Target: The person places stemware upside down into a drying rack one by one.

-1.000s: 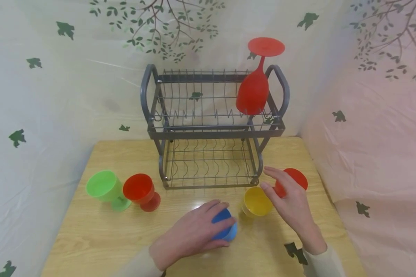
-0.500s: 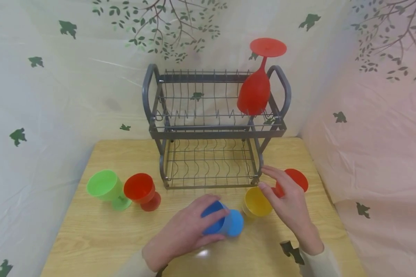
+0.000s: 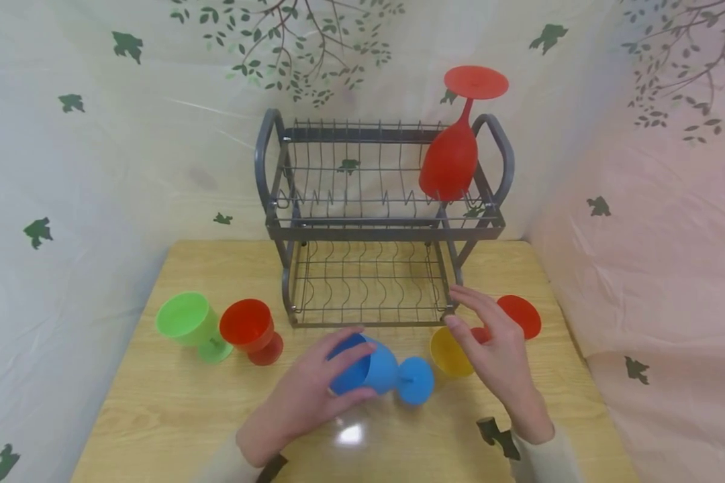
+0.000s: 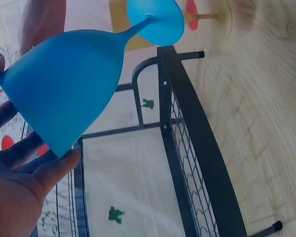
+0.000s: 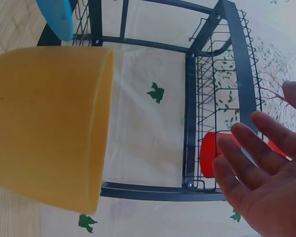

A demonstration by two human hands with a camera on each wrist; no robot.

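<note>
My left hand (image 3: 311,389) grips a blue plastic goblet (image 3: 383,369) around its rim. The goblet is tilted, its mouth toward the palm and its stem and foot pointing right; the left wrist view shows the bowl (image 4: 69,81) between thumb and fingers. My right hand (image 3: 498,355) hangs with fingers relaxed and holds nothing. Just left of it stands a yellow goblet (image 3: 450,352), partly hidden by that hand in the head view; its bowl (image 5: 44,123) looms large in the right wrist view. Behind the right hand is a red goblet (image 3: 519,315), partly covered.
A dark two-tier dish rack (image 3: 387,233) stands at the back of the wooden table (image 3: 157,416). On its top tier a red goblet (image 3: 453,161) sits upside down. To the left stand a green goblet (image 3: 187,318) and a shorter red goblet (image 3: 248,329), both upright.
My left hand has moved left and slightly up with the blue goblet, which has tipped so its stem and foot show on the right. My right hand has shifted slightly left.
</note>
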